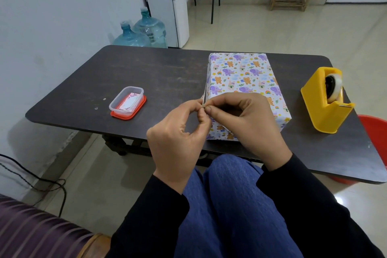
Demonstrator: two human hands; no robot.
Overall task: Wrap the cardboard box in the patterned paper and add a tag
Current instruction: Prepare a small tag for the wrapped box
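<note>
Left hand (178, 132) and right hand (245, 119) fingers pinch a thin, unreadable tag (204, 102) by wrapped box (240, 73).

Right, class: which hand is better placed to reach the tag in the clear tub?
Left. The tag lies in the clear tub left of the wrapped box, on the left hand's side; the right hand would have to cross over. Both hands pinch a thin piece.

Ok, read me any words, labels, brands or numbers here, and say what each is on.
Nothing here can be read.
On the card in the clear tub: purple marks, too blurred to read.
On the water dispenser: blue patch at the top, too small to read.
On the patterned paper: pictures only, no words.
On the yellow tape dispenser: none visible.
</note>
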